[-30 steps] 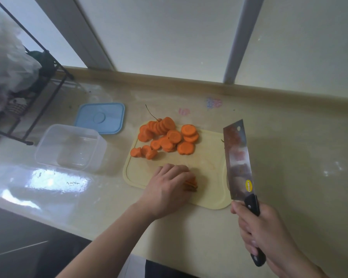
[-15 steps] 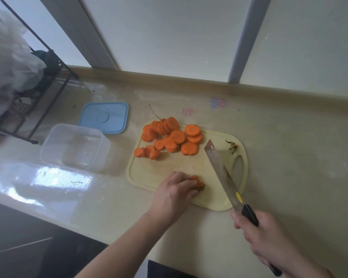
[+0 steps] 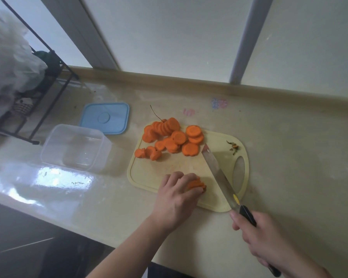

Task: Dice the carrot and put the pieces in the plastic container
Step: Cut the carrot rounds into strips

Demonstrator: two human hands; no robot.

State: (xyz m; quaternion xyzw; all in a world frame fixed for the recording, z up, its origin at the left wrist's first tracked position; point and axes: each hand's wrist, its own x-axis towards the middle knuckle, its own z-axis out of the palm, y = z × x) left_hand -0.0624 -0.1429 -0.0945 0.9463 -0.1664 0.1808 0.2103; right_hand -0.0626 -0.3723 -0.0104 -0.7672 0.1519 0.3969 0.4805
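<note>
Head view looks down on a small stack of carrot slices [image 3: 197, 184] lying at the near edge of the cutting board [image 3: 189, 167], the pale yellow landmark for everything else. On that stack rests the left hand [image 3: 177, 199], its fingers [image 3: 189, 177] curled and pressed together over the slices, holding them down against the board. Toward the board's far side lies a loose heap of carrot rounds [image 3: 169, 137], some overlapping, a few leaning on edge, well apart from the held stack. At the board's far right corner, beside its handle slot, sits a bit of carrot top scrap [image 3: 233, 147].

Across the right half of the board slants the cleaver [image 3: 219, 173], seen edge-on, its tip near the heap and its blade just right of the held stack without touching it. Its dark handle is gripped by the right hand [image 3: 269, 239], fingers wrapped round it, off the board's near right corner.

Left of the board, on the glossy beige surface [image 3: 289, 157], stands the clear plastic container [image 3: 76, 149], open, with nothing orange inside. Beyond it, off the board's far left corner, lies the blue lid [image 3: 107, 118], flat. Farther left stands a black wire rack [image 3: 40, 83] holding a white plastic bag [image 3: 6, 63].
</note>
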